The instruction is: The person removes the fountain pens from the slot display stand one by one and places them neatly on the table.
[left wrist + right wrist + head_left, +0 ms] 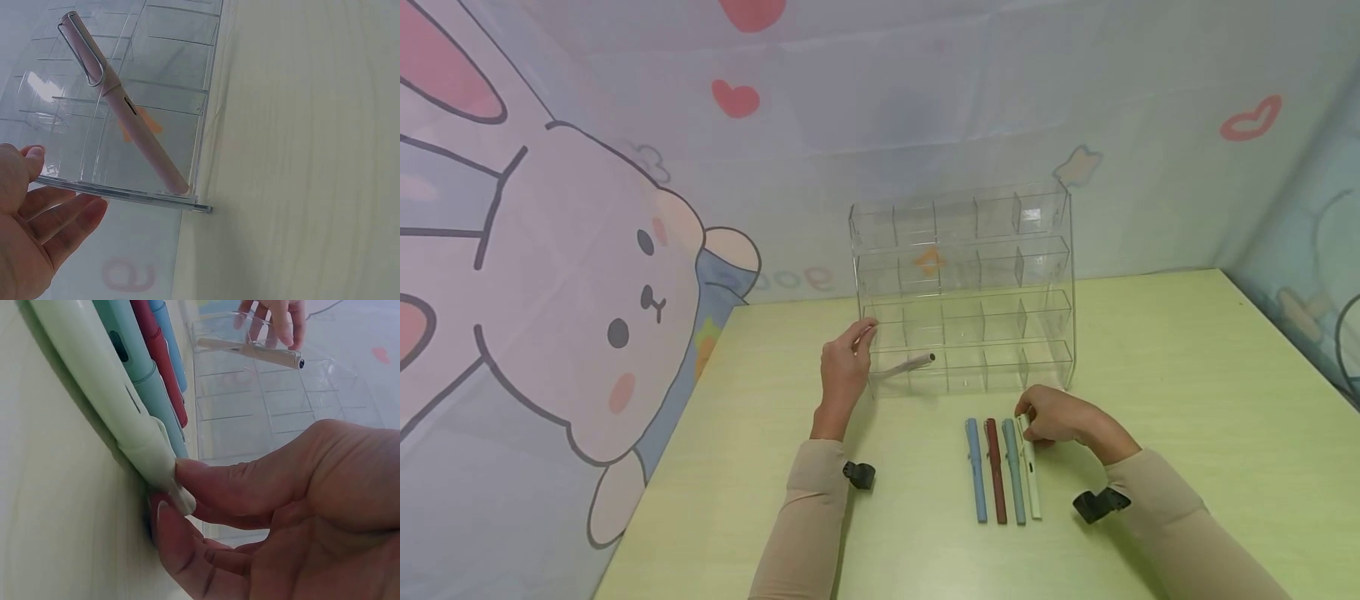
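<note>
The right hand (pixel 1056 421) is pinching the cap end of a pale green pen (pixel 1030 471), lying rightmost of four pens. The left hand (pixel 844 367), fingers relaxed, is resting against a clear organizer (pixel 962 287) holding a pink pen (pixel 904 365). Both are sitting on a green table (pixel 1187 375) beneath cartoon-printed walls (pixel 587 292).

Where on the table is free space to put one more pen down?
Bare table lies right of the clear organizer and right hand; also left of the left hand. It is crowded before the organizer, where four pens lie.
</note>
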Tool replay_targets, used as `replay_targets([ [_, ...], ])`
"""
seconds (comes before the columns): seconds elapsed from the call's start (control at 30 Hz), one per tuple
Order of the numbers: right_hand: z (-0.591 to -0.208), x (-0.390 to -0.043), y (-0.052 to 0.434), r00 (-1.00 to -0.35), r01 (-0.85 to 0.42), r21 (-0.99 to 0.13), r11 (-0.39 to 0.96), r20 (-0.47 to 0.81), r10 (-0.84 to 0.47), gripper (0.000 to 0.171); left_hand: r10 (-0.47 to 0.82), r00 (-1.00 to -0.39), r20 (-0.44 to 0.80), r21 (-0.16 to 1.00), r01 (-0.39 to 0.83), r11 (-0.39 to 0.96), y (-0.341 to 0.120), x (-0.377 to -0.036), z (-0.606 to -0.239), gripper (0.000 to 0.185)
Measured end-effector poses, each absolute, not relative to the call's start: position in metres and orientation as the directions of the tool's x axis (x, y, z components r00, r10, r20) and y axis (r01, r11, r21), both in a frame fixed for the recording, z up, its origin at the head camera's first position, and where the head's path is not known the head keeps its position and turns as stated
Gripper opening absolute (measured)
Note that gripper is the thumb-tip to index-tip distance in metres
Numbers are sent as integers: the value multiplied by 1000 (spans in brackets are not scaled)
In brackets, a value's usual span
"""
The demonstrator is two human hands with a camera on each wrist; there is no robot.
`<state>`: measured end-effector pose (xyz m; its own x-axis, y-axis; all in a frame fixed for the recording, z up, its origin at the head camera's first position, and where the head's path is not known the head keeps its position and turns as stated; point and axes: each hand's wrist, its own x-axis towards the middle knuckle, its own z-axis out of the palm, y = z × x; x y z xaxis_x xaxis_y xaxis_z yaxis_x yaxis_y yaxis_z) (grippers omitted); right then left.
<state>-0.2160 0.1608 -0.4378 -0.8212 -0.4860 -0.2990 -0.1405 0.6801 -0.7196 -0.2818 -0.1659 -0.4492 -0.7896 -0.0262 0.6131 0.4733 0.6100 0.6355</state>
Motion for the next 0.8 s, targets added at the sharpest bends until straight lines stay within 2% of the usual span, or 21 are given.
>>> replay_targets([
  [0.8,-438,-216,163,-832,-176,-670,721,-290,-473,19,-31,-786,618,636,476,607,-166,-281,-450,21],
])
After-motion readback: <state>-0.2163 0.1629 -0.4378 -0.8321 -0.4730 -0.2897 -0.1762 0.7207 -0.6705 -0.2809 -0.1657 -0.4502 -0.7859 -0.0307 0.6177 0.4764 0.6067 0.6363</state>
